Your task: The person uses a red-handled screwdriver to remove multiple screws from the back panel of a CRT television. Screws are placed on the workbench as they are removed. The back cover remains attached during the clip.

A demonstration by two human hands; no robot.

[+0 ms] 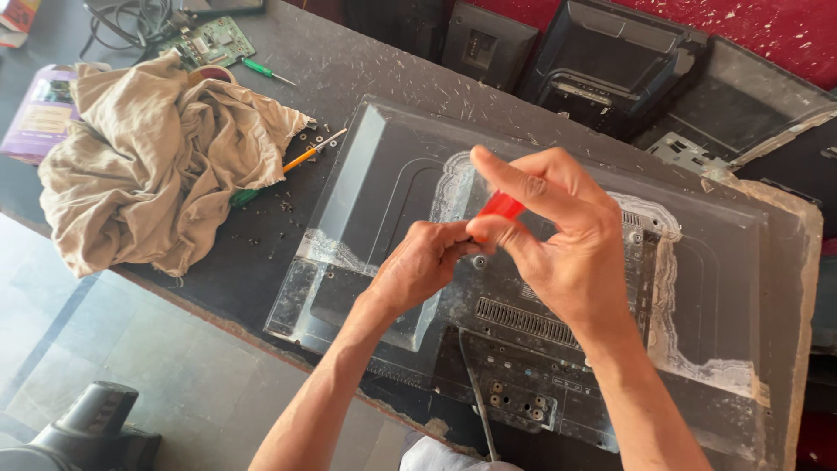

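Observation:
A flat television lies face down on the dark workbench, its black back cover partly wrapped in clear film. My right hand grips the red handle of a screwdriver upright over the middle of the back cover. My left hand is closed around the lower part of the screwdriver, right above a screw hole; the shaft and tip are hidden by my fingers.
A crumpled beige cloth lies at the left. Beside it are a yellow-handled screwdriver, loose screws, a green circuit board and a green screwdriver. Black monitor backs stand behind. A dark stool is on the floor.

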